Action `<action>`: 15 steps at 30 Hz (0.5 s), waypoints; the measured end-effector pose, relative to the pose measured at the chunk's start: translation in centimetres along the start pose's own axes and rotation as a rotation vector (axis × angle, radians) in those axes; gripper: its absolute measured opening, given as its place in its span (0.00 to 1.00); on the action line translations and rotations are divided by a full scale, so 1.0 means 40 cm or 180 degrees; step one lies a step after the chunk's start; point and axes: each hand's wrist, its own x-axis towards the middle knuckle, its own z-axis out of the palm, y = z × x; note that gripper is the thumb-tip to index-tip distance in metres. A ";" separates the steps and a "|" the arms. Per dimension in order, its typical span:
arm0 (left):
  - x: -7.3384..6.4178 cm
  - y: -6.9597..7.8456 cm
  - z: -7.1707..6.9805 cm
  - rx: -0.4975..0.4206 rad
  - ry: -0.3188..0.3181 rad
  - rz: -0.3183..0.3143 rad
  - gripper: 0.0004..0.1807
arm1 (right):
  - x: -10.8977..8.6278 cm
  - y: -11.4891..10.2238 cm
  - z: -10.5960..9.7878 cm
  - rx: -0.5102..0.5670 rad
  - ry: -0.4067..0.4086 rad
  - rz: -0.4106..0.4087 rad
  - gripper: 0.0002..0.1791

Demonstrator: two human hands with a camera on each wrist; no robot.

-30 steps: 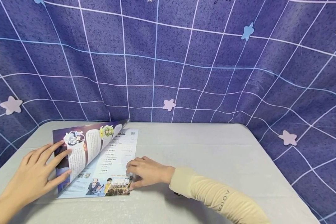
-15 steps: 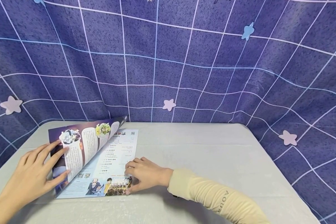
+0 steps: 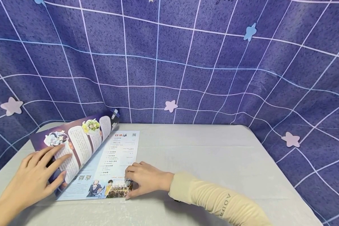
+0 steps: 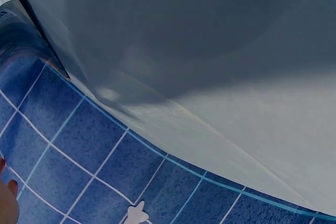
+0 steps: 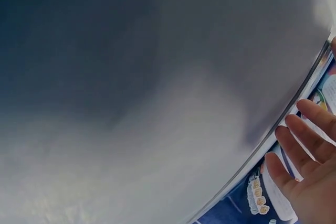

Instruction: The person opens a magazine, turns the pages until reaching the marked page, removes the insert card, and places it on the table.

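The right sleeve [image 3: 214, 196] is pale yellow and wrinkled, with dark capital letters [image 3: 225, 205].

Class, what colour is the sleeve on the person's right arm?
The sleeve is pale beige-yellow; the head view shows it best.

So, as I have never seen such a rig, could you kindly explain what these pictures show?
There is no machine here: a person works bare-handed. The wide picture comes from a camera worn on the head, looking forward and down; the two smaller ones come from cameras worn on the wrists. On the pale cloth-covered table lies an open magazine, before a starry curtain. The left hand rests spread on its curling page; the right hand is at its right edge. Neither plainly grips anything.
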 end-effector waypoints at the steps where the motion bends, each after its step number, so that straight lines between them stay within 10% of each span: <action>1: 0.000 0.000 0.000 -0.0003 0.0005 0.0026 0.34 | 0.000 -0.001 0.000 -0.0002 0.0000 0.0001 0.36; 15: -0.016 -0.013 0.004 0.0030 -0.0094 -0.0061 0.32 | 0.002 -0.016 -0.002 -0.0093 0.0016 0.0060 0.35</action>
